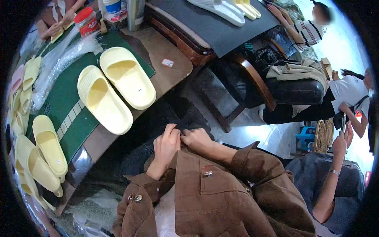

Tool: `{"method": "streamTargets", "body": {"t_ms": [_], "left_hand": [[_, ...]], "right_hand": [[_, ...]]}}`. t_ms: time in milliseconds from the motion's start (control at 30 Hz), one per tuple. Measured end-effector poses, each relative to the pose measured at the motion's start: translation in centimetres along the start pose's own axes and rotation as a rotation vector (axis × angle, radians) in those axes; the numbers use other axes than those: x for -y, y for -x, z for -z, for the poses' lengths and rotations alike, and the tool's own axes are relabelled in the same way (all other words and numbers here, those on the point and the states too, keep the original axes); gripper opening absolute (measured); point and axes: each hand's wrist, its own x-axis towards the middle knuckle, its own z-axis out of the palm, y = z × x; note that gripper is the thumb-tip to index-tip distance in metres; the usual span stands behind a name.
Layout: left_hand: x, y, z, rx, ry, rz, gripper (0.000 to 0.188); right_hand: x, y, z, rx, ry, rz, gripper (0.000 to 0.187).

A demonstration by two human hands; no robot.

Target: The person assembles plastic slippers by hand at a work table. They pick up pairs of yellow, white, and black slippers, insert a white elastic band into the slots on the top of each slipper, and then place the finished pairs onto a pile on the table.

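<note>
My left hand (165, 145) and my right hand (196, 139) meet low over my lap, in front of my brown jacket. Both have their fingers curled in, fingertips close together. Whatever they may hold is hidden. Past them, on the table's green mat (75, 93), lies a pair of pale yellow slide slippers, side by side with toe openings turned toward me: the left slipper (114, 116) and the right slipper (140, 91). Neither hand touches them.
More yellow slippers (49, 144) pile up at the left edge, beside clear plastic bags (59, 65). A red-lidded jar (86, 21) and a metal flask (135, 15) stand at the back. White slippers (221, 12) rest on a black table; a chair (294, 91) and several people are around.
</note>
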Motion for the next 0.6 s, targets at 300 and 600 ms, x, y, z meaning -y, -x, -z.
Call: {"method": "streamTargets", "body": {"t_ms": [300,600], "left_hand": [[0.1,0.1,0.1,0.059,0.017,0.104,0.007],[0.3,0.4,-0.5,0.041,0.043,0.126,0.008]], "right_hand": [[0.3,0.9,3.5,-0.110,-0.232,-0.006,0.009],[0.4,0.1,1.5,-0.060,0.037,0.085,0.012]]}}
